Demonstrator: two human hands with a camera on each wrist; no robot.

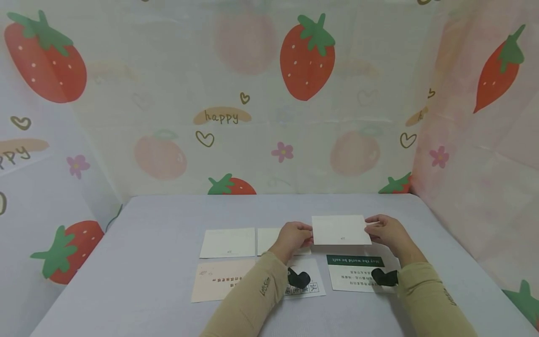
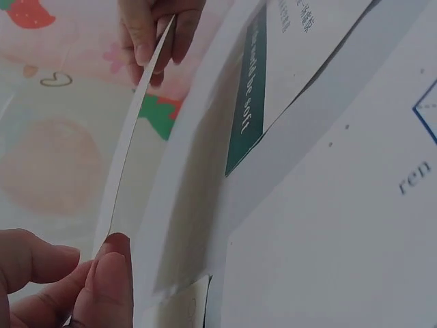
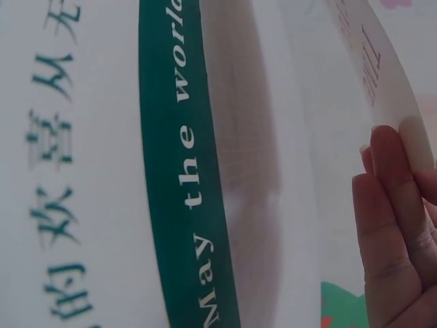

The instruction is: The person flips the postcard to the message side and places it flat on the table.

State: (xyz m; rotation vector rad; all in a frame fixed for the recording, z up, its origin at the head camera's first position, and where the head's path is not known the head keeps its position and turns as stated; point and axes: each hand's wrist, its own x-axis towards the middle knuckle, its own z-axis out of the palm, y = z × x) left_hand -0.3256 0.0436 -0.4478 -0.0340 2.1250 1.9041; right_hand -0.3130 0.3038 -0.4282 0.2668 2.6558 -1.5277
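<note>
Both hands hold one white card (image 1: 340, 230) by its two short ends, raised above the far right part of the table. My left hand (image 1: 292, 239) pinches its left end between thumb and fingers (image 2: 109, 280). At the other end my right hand (image 1: 389, 236) pinches the card, with fingertips (image 3: 386, 154) behind it. The side facing me is blank but for a small mark; reddish print shows on its other side in the right wrist view. Below it lies a card with a green band (image 1: 355, 274), printed text upside down to me.
To the left lie a blank white card (image 1: 229, 243), a second one (image 1: 265, 238) partly behind the left hand, a pinkish card (image 1: 219, 281) and a card with framed characters (image 1: 313, 278) under the left forearm. A strawberry-print curtain (image 1: 261, 93) stands behind the white table (image 1: 126, 262).
</note>
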